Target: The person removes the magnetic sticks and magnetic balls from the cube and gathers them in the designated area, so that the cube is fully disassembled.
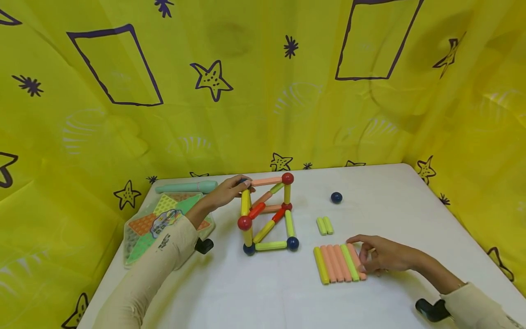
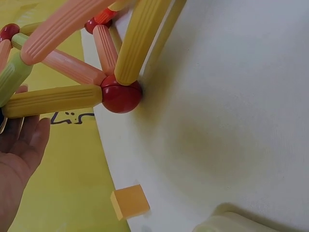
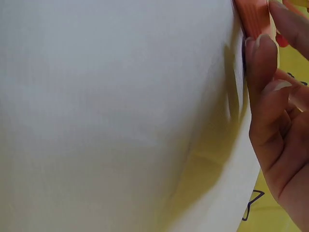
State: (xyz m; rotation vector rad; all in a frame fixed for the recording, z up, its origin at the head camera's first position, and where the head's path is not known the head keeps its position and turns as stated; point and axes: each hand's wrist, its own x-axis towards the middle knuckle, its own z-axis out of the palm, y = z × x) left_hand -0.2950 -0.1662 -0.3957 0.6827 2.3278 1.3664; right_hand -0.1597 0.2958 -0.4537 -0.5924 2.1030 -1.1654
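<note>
The open frame of ribbed plastic rods and shiny balls (image 1: pixel 257 210) stands on the white table (image 1: pixel 255 292), left of centre from my head camera. My left hand (image 1: pixel 225 192) pinches the glossy navy ball (image 1: pixel 244 182) at its far upper left corner, thumb and fingers close about it. My right hand (image 1: pixel 384 255) is narrowed on the ribbed pink plastic rod (image 1: pixel 355 261) at the right end of a flat row, finger at one end, thumb near the other.

What worries me is the frame: its joints look like simple contact between rod and ball, so a tug or twist from my left hand could part one, and the glossy red ball (image 1: pixel 244 223) at the near upper left could come loose with its rods. On the right, lifting carelessly could drag the light-green rod (image 1: pixel 349 262) lying alongside and scatter the row.

Between frame and row lie two short light-green rods (image 1: pixel 324 225), side by side; a sideways sweep of my right hand could catch them. The loose navy ball (image 1: pixel 336 198) beyond could roll if brushed. My left forearm passes over the clear plastic case with a colourful label (image 1: pixel 139 226), leaving little room to lower my elbow; behind it lies a mint-green cylinder (image 1: pixel 186 187). The yellow printed curtain (image 1: pixel 255 132) hangs past the far edge.
</note>
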